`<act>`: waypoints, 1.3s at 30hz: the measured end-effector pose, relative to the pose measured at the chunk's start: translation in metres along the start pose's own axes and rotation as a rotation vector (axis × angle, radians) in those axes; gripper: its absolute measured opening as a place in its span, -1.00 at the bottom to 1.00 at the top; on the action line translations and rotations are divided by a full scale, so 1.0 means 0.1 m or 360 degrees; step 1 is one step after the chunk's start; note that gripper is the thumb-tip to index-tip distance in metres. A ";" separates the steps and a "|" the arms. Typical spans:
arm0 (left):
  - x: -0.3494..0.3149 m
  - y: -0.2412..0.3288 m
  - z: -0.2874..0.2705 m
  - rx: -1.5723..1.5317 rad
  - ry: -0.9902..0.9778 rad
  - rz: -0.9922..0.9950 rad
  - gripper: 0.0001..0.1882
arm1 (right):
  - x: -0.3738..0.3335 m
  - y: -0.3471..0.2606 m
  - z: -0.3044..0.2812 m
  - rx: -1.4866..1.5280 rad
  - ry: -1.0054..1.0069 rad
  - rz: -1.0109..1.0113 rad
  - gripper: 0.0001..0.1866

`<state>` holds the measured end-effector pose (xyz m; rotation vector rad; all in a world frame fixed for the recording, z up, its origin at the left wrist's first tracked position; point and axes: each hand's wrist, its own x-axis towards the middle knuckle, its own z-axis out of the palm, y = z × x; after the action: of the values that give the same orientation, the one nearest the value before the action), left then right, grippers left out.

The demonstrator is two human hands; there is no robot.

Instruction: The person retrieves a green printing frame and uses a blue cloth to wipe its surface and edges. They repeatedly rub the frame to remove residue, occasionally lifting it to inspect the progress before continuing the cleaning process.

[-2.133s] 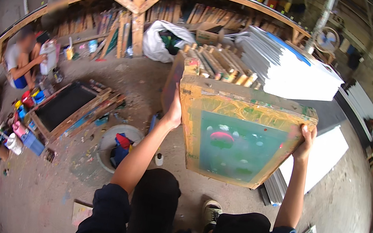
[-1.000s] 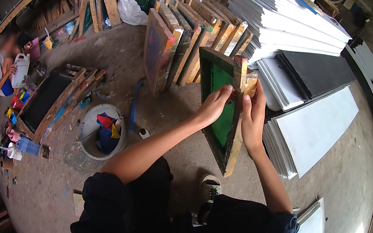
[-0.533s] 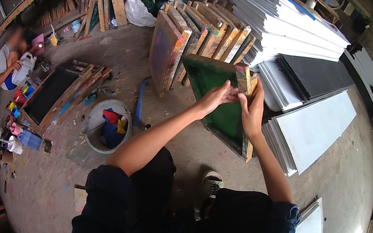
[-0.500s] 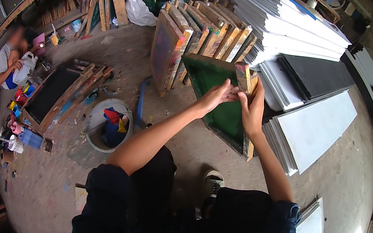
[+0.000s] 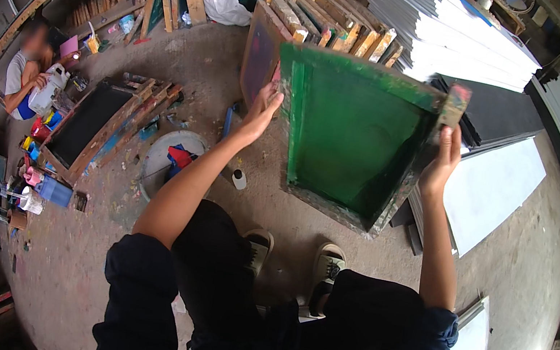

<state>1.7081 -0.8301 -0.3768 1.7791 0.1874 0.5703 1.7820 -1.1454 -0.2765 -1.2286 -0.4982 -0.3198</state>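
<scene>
A screen printing frame (image 5: 359, 140) with green mesh and a paint-stained wooden border is held up in front of me, tilted with its green side facing me. My right hand (image 5: 440, 167) is closed on its right edge, just below a wooden block (image 5: 455, 106) at the upper corner. At the opposite edge, my left hand (image 5: 259, 114) grips the border with its fingertips; part of these fingers is hidden. Directly behind stands a row of similar wooden frames (image 5: 263, 51), leaning upright on the floor.
White sheets (image 5: 454, 45) are piled at the back right, with black sheets (image 5: 484, 112) in front. A bucket (image 5: 154, 162) with coloured cloths and a small bottle (image 5: 240, 180) stand on the floor. At the far left a person (image 5: 24, 76) holds a white jug (image 5: 50, 91) beside paint containers.
The green frame has swung round to face me and shifted right. My hands, close together at its corner before, are now apart on opposite edges. Both shoes now show.
</scene>
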 end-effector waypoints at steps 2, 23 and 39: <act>0.04 0.14 0.01 0.0088 -0.0021 -0.0001 -0.28 | 0.13 -0.03 -0.15 0.0064 0.0084 0.0009 -0.67; 0.17 -0.74 0.55 -0.0087 -0.0036 -0.0189 -0.42 | 0.22 1.78 -0.69 0.0186 0.0017 0.0316 -0.62; 0.80 -1.15 0.25 0.0011 0.0532 -0.0270 -0.46 | 1.05 2.83 0.20 0.0118 -0.0220 0.0497 -0.49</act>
<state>1.8082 -0.7853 -0.4674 1.6462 0.5658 0.7412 2.0066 -1.0346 -0.4461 -1.2397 -0.4243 0.0487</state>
